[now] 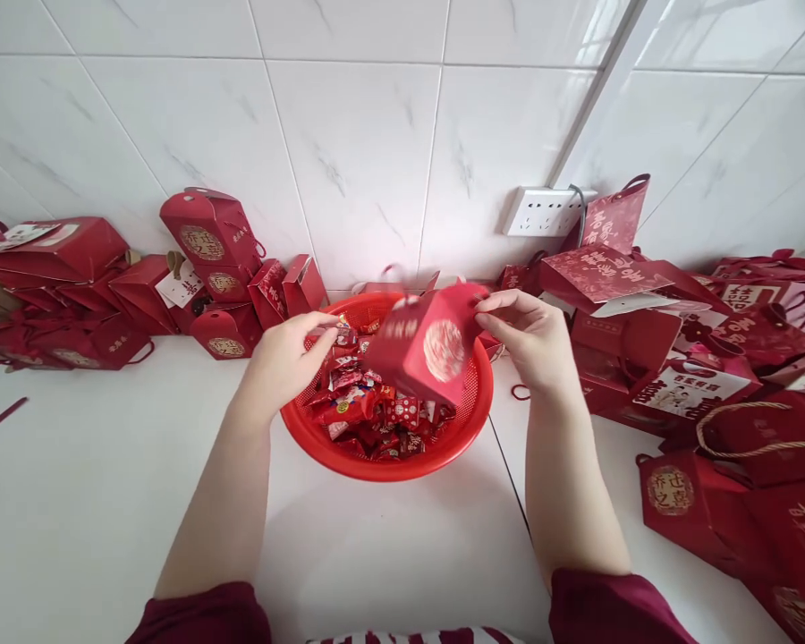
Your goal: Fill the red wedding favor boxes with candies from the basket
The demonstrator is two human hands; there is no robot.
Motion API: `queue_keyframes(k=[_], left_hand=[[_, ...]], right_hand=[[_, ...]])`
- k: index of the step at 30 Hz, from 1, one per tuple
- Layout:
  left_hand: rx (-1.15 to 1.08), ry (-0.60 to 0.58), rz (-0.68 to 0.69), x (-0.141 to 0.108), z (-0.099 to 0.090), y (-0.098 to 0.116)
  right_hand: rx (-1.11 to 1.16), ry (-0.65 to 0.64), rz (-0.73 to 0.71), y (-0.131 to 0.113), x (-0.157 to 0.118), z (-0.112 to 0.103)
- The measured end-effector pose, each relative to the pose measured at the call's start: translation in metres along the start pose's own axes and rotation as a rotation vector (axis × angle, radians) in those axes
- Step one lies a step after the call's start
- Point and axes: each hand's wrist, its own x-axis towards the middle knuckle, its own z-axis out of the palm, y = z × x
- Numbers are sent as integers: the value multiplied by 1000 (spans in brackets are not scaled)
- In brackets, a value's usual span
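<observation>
My right hand point(527, 340) pinches the top edge of a small red gift box point(436, 344) with a gold round emblem. The box tilts above a red plastic basket point(389, 470) and is smeared by motion. Over the basket's left rim, my left hand point(288, 362) has thumb and forefinger closed on a small red wrapped candy point(327, 332), partly hidden by the fingers. Many candies in shiny red wrappers point(355, 407) lie in the basket; the box hides some of them.
Red gift boxes point(224, 331) stand stacked along the wall at left. More red boxes and bags point(617, 277) crowd the right side. A white power strip point(546, 212) is on the tiled wall. A seam runs through the white tabletop point(389, 555) right of the basket.
</observation>
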Motion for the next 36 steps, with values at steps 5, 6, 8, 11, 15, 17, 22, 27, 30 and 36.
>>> queue_keyframes(k=[5,6,8,11,15,17,22,27,30,36], left_hand=[[-210,30,95,-11,-3,18],[-243,9,128,-12,-1,19],[-259,-28,187,-14,4,18],[-270,-50,188,-15,6,14],[-349,-75,118,-16,8,11],[-292,-86,104,-17,11,12],[-177,-116,134,-21,20,19],[-103,-150,253,-20,27,22],[-68,-149,327,-20,30,23],[-99,-91,405,-16,36,17]], right_hand=[[-84,-66,-179,-6,-9,38],[-104,-71,-241,-9,-11,43],[-171,-117,-391,-15,-17,49],[-285,-278,-594,-21,-22,51],[-323,-502,-622,-19,-25,52],[-332,-567,-612,-18,-25,53],[-344,-644,-564,-23,-26,54],[-359,-741,-362,-32,-26,47],[-445,-728,-272,-37,-26,45],[-638,-734,-214,-37,-32,51]])
